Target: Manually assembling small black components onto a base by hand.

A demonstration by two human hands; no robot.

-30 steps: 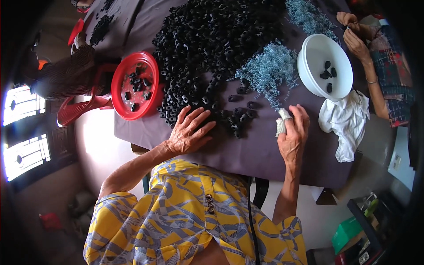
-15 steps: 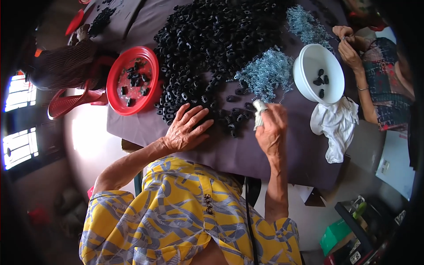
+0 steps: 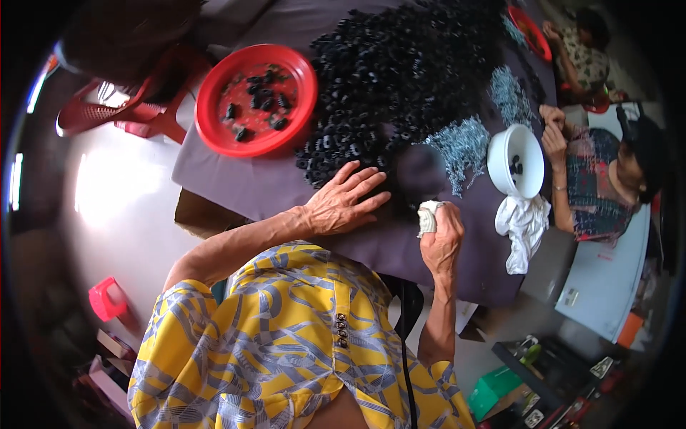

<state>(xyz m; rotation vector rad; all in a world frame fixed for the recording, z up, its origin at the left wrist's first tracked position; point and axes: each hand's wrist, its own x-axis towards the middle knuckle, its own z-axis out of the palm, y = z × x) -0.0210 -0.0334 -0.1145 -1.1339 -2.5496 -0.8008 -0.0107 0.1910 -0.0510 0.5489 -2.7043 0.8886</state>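
My left hand [image 3: 348, 200] lies flat with its fingers spread, at the near edge of a large heap of small black plastic pieces [image 3: 379, 79]. My right hand [image 3: 443, 232] is over the table's near side with its fingers curled together. A pale cloth wrap [image 3: 429, 218] covers its fingertips, and anything pinched inside is hidden. Beyond that hand is a pile of small silvery-blue pieces [image 3: 461, 150] that look like springs. Between the hands and this pile, a dark patch [image 3: 420, 170] is blurred.
A red basin [image 3: 205, 118] with several black pieces stands left of the heap. To the right are a white bowl [image 3: 494, 159] holding a few black pieces and a white cloth [image 3: 524, 229]. Another person's hands [image 3: 553, 134] meet beside the bowl; a further person sits beyond.
The whole view has turned and shifted, so the basin looks larger and another person shows at far right. My left hand stays flat by the heap; my right hand stays curled.
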